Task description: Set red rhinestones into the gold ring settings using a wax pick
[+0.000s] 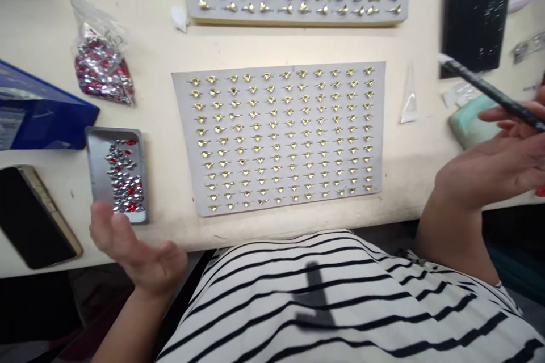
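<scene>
Left hand [142,258]: hung at the near edge of the counter [285,42], its grip slack, fingers parted and loosely curled; the fingertips overlapped the near end of the gem tray, though contact could not be told.
Right hand [498,167]: had its grip closed on a dark pen-like stick [481,84], whose white tip pointed up and to the left, in front of a black panel [474,8].
Gem tray [99,170]: lay left of the ring board, with silver and red gems [123,181] spread along its right part.
Ring board [190,142]: lay flat and slightly askew at the middle of the counter, carrying gold-coloured ring pieces [290,123] in rows.
Far board [272,17]: lay beyond the ring board, apart from it, also bearing rows of gold-coloured rings.
Left side: a clear bag [102,65] of red and silver gems lay beyond the tray; a phone [36,218] lay nearer, below a blue box-like item [46,110].
Right side: a pale green object [468,119] sat just behind the right hand.
</scene>
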Motion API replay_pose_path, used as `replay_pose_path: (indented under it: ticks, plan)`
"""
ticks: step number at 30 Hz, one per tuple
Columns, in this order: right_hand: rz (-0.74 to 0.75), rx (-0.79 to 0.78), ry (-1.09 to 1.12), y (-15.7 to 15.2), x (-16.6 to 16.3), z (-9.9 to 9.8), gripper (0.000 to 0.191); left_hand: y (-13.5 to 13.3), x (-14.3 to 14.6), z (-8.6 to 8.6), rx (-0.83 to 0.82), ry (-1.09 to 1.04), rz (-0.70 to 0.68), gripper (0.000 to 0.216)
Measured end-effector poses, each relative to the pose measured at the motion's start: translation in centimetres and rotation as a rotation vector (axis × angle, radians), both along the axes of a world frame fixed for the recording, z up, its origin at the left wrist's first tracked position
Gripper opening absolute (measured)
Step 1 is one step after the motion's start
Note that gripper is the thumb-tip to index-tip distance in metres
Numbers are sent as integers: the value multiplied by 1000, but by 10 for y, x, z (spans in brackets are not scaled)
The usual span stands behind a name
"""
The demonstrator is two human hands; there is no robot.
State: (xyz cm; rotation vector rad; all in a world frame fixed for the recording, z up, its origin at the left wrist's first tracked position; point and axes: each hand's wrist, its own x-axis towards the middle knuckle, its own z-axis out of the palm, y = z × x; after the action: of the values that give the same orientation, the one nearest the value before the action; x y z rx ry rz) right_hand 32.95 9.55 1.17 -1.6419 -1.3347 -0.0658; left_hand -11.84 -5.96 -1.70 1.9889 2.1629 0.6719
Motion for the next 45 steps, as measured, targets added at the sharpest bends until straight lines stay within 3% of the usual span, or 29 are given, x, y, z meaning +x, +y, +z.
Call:
replay_pose_path:
  ticks: [1,5,8,10,18,30,41,45]
  plan:
    - [34,60,2,5,-4,4,49,-9,-11,-5,-6,65,-112,76]
    - [231,15,34,25,-14,7,29,-28,-53,-24,-70,164,-480,93]
    - [355,87,128,34,-12,-6,21,-23,-69,-30,-75,172,-655,84]
    - [338,114,162,35,-8,-16,18,-17,-66,-29,-72,175,-726,75]
    - [347,114,270,31,-4,-36,13,-9,-40,-18,-106,156,-677,48]
    - [285,240,272,32,3,-31,13,3,-35,-15,-58,104,-762,54]
    - [299,255,274,33,-2,-30,14,-6,-42,-18,-88,102,-738,54]
    - [214,164,322,29,-6,-26,11,-8,-44,-18,-102,156,-726,50]
